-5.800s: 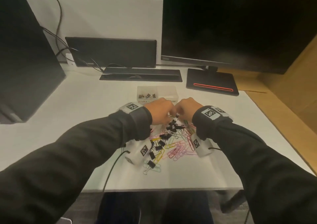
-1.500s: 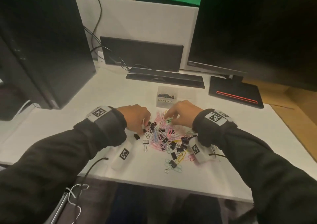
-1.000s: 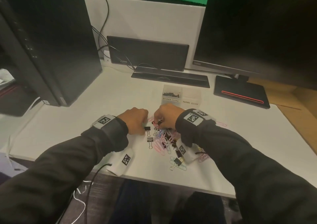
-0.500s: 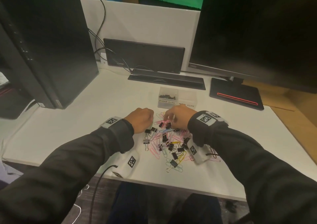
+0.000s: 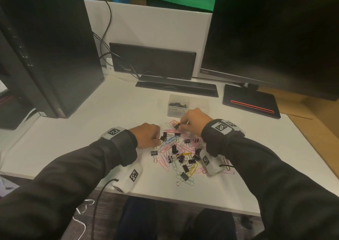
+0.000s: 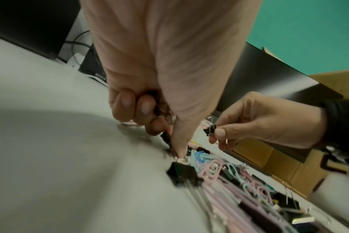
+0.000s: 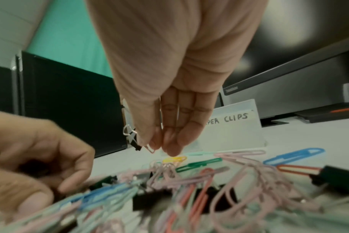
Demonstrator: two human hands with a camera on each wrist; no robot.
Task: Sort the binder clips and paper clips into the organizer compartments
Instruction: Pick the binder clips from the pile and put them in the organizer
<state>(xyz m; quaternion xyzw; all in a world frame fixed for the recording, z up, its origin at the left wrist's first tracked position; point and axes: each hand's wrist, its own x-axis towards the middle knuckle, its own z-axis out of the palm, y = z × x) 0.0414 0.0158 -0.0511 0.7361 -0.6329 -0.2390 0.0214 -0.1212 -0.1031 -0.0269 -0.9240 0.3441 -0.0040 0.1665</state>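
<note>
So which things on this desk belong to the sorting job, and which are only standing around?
Part of the job:
- mixed clip pile
- clear organizer, labelled for binder clips and paper clips
- binder clip pinched by the right hand
- left hand, picking at the pile

Just lying about:
- computer tower
- monitor
- cables

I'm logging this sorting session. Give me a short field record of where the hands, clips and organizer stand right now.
left hand: curled, holds black binder clips at the pile's left edge
right hand: pinches one binder clip above the pile
pile: mixed binder and coloured paper clips, loose on the desk
organizer: behind the pile; the binder clips compartment already holds some
paper clips compartment: contents unclear
</note>
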